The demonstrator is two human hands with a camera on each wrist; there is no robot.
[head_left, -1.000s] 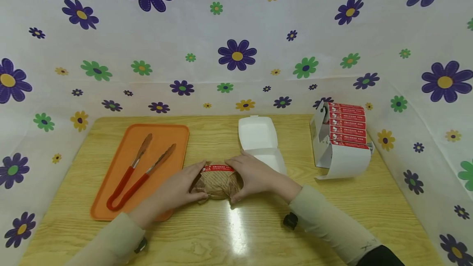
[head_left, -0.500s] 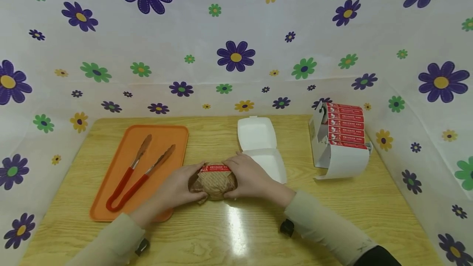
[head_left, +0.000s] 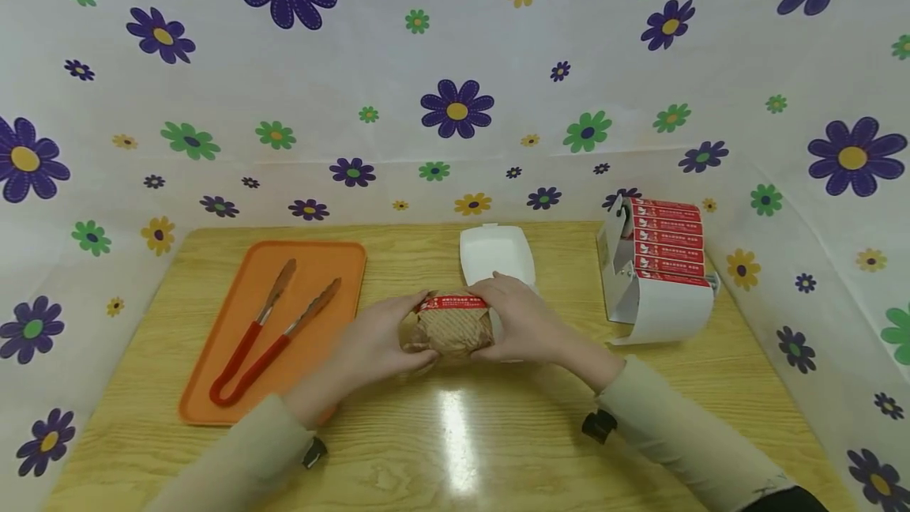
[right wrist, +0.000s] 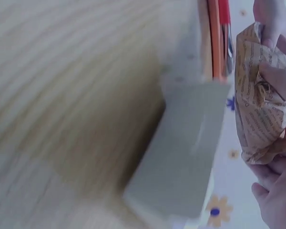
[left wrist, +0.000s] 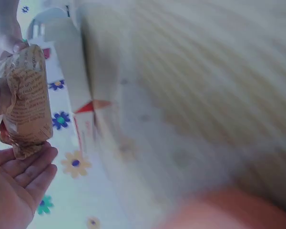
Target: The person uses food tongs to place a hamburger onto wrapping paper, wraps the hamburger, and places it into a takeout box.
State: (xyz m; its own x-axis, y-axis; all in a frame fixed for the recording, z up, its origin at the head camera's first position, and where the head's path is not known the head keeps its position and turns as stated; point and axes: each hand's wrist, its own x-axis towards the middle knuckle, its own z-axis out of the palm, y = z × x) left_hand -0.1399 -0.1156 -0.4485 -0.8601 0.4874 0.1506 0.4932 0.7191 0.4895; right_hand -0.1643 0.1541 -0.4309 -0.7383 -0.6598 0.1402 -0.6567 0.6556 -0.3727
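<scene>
Both hands hold a paper-wrapped burger (head_left: 455, 329), a rounded bundle in brown printed paper with a red sticker band across its far top side. Its contents are hidden. My left hand (head_left: 380, 344) grips the left end, thumb on the near side, and my right hand (head_left: 522, 322) grips the right end. The bundle looks raised off the table. Behind the right hand stands a white foam clamshell box (head_left: 495, 253), lid up, its base mostly covered by the hand. The left wrist view shows the wrapped burger (left wrist: 31, 95) above the left fingers; folded paper ends show in the right wrist view.
An orange tray (head_left: 306, 255) lies at the left, bearing red-handled tongs (head_left: 245, 354). At the right stands a sticker dispenser (head_left: 668, 275) with a roll of red and white labels. A flowered cloth (head_left: 455, 46) hangs behind and beside the wooden table (head_left: 398, 464).
Both hands have closed in on the wrapped burger's ends, then carried it up and to the right, nearer the foam box. The tray, tongs and dispenser have stayed put.
</scene>
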